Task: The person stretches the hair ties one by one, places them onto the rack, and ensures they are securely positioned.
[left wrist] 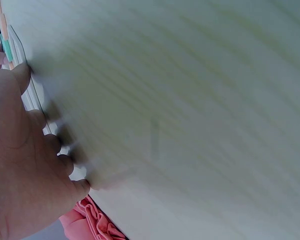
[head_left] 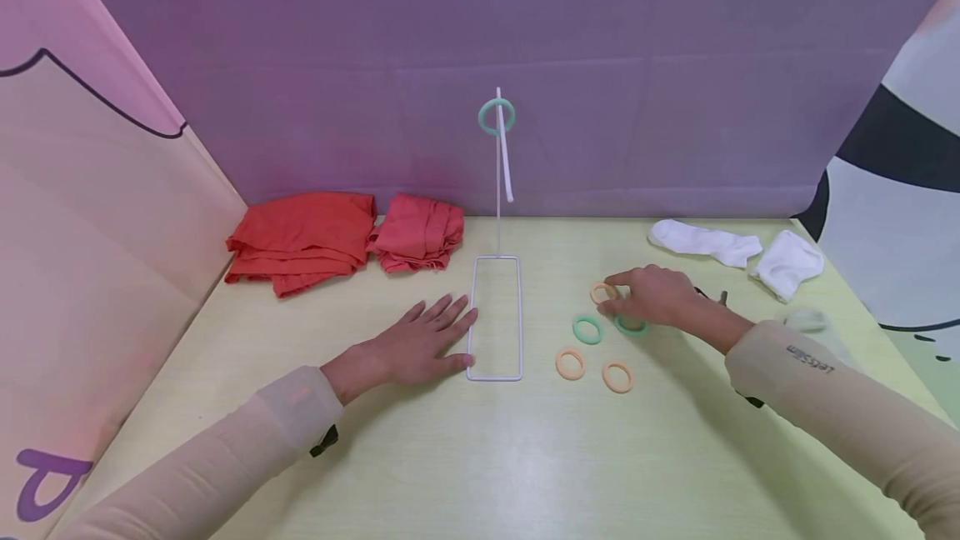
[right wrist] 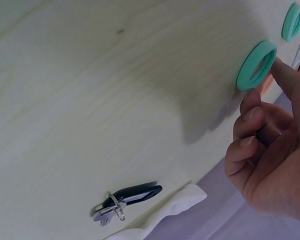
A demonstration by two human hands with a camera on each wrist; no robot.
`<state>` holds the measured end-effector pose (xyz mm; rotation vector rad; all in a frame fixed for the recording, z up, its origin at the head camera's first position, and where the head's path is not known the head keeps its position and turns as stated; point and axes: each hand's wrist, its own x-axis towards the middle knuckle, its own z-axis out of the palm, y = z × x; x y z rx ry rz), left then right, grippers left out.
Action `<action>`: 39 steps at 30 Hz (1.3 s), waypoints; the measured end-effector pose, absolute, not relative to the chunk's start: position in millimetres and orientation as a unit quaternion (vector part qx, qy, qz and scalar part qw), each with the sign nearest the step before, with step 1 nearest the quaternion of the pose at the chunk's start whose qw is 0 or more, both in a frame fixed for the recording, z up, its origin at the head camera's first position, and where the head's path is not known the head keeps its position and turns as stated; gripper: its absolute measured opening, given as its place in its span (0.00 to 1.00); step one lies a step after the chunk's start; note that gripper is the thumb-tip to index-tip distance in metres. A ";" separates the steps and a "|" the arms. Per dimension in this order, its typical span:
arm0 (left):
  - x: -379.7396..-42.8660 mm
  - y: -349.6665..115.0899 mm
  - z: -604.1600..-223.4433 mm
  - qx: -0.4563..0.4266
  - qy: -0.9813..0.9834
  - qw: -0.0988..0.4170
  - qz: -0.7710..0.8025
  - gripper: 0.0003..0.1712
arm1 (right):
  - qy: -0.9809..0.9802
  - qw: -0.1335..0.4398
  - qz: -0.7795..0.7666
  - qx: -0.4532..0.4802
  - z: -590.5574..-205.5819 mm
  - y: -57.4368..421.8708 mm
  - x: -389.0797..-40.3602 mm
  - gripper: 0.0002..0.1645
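My right hand [head_left: 651,297] has thumb and index finger at opposite sides of an orange ring [head_left: 597,293], its other fingers curled. Close beneath it lies a green ring [right wrist: 256,65], partly covered by the hand in the head view. Another green ring [head_left: 587,330] and two orange rings, one nearer the stand [head_left: 570,364] and one farther right [head_left: 617,377], lie flat nearby. My left hand [head_left: 420,344] is spread palm down, its fingertips at the left side of a white wire stand [head_left: 520,315]. A green ring [head_left: 482,125] hangs on the stand's upper arm.
Folded red cloth [head_left: 303,236] and a smaller red bundle [head_left: 418,232] lie at the back left. White socks [head_left: 705,242] and a crumpled white cloth [head_left: 787,263] are at the back right. A key on a black clip [right wrist: 135,194] lies behind my right wrist.
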<state>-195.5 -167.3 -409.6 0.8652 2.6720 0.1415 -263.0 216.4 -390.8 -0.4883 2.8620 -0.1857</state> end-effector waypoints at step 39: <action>-197.1 -167.4 -409.1 0.298 0.939 0.168 0.041 0.46 | 0.942 -0.113 -0.177 -0.263 -350.2 187.8 -227.1 0.19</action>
